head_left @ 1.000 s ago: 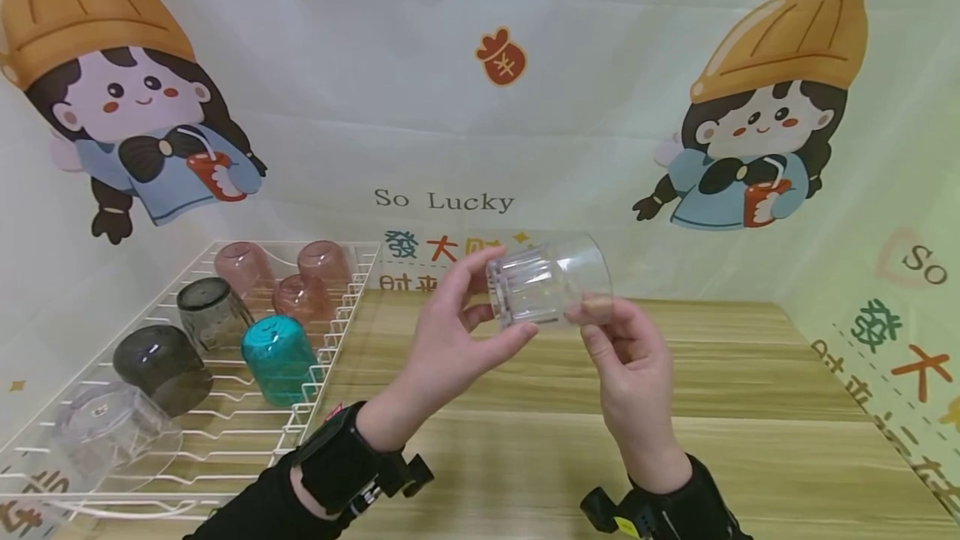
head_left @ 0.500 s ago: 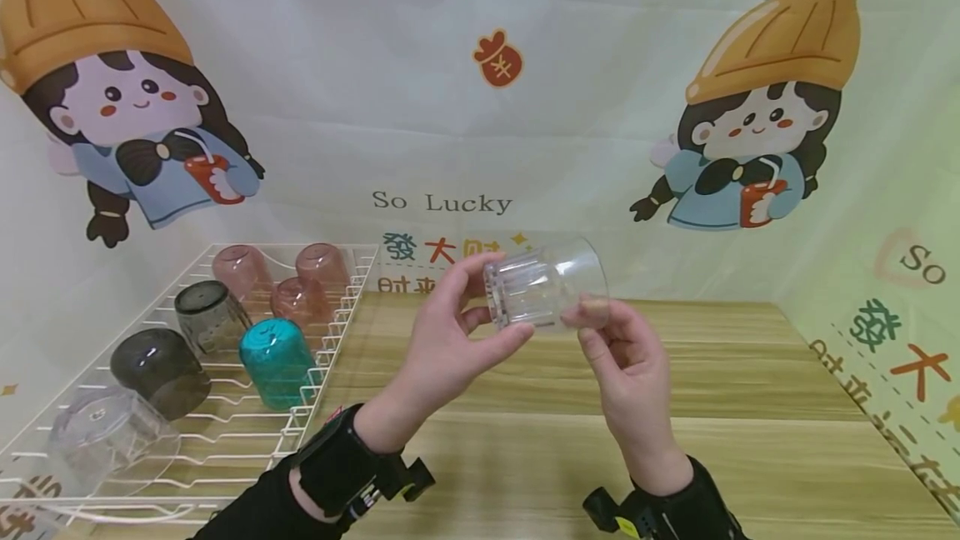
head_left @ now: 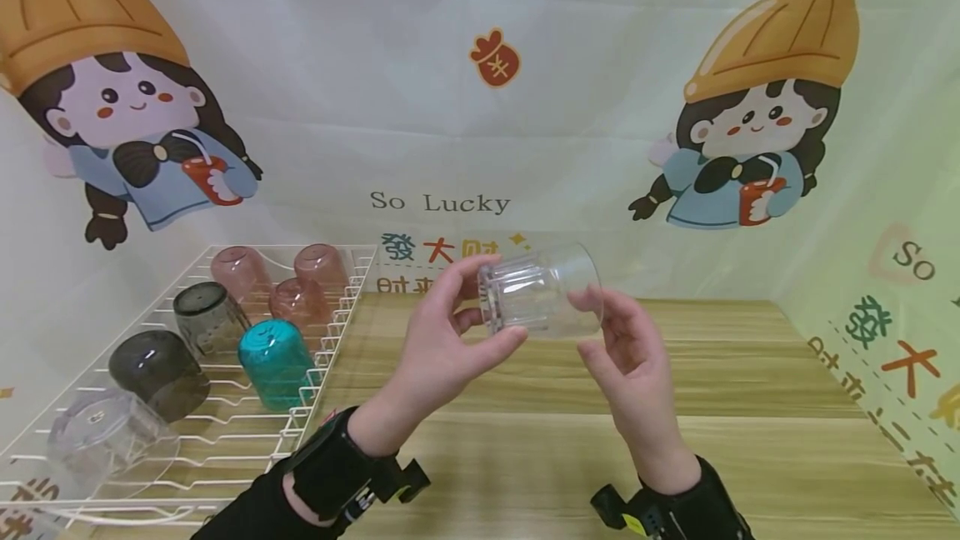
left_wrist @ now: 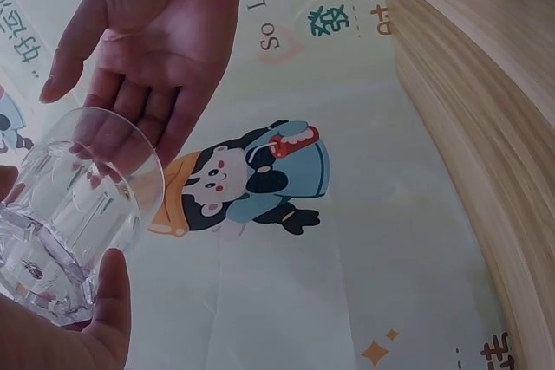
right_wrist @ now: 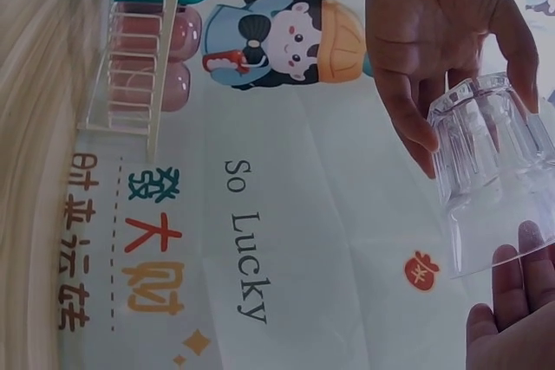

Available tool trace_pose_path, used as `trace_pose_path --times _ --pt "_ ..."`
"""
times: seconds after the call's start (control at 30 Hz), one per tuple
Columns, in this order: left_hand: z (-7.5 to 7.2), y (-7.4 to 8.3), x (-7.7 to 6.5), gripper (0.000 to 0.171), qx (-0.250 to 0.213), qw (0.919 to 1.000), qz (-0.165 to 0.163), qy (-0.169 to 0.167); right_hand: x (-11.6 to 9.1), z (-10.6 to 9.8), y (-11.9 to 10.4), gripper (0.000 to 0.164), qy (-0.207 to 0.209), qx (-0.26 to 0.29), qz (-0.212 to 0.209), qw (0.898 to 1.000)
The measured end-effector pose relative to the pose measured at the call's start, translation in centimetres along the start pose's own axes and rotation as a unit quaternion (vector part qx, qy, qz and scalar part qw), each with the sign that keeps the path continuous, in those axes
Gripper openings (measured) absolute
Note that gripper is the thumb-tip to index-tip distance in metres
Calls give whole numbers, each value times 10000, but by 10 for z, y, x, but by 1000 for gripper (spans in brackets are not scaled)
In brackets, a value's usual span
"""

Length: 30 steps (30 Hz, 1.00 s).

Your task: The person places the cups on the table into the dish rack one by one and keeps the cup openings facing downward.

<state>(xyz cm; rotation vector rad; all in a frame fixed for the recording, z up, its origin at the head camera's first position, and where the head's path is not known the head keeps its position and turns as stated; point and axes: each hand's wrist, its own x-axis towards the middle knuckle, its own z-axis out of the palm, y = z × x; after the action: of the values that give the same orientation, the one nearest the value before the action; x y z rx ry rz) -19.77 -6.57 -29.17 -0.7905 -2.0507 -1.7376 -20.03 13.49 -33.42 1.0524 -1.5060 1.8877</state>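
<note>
A clear drinking glass [head_left: 538, 292] with a fluted lower body lies sideways in the air above the table. My left hand [head_left: 444, 350] holds it by the thick base end, with the thumb below and fingers round the far side. At the rim on the right is my right hand [head_left: 637, 365]. Its thumb stands off the glass, while its fingertips show through the clear wall in the left wrist view. Whether those fingertips touch the glass [left_wrist: 95, 184] is hard to tell. In the right wrist view the left fingers wrap the base of the glass [right_wrist: 490, 179].
On the left, a white wire rack [head_left: 225, 438] carries several upside-down cups: pink ones, a teal cup [head_left: 276, 363], a grey glass [head_left: 210, 319], a dark cup [head_left: 159, 375] and a clear cup [head_left: 111, 444]. Wood-grain table [head_left: 540, 457] lies below; a printed cloth [head_left: 420, 107] hangs behind.
My right thumb has come away from the rim it pinched, and the right hand has loosened. The left hand still holds the glass, which has shifted slightly left and down.
</note>
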Motion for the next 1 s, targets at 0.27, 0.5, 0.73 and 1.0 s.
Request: trace_pose_path --times 0.27,0.5,0.73,1.0 --pt "-3 2 -2 68 78 10000 29 -17 -1 -2 0 51 -75 -96 154 9998" --pt "-8 6 -5 67 117 9999 54 14 -2 -5 -2 54 -117 -329 466 9983" --pt "-15 9 -8 64 196 9996 169 63 -2 -10 -1 56 -260 -505 502 9971" --pt "-24 15 -14 65 342 9992 167 107 -6 -18 1 58 -459 -605 383 9964"
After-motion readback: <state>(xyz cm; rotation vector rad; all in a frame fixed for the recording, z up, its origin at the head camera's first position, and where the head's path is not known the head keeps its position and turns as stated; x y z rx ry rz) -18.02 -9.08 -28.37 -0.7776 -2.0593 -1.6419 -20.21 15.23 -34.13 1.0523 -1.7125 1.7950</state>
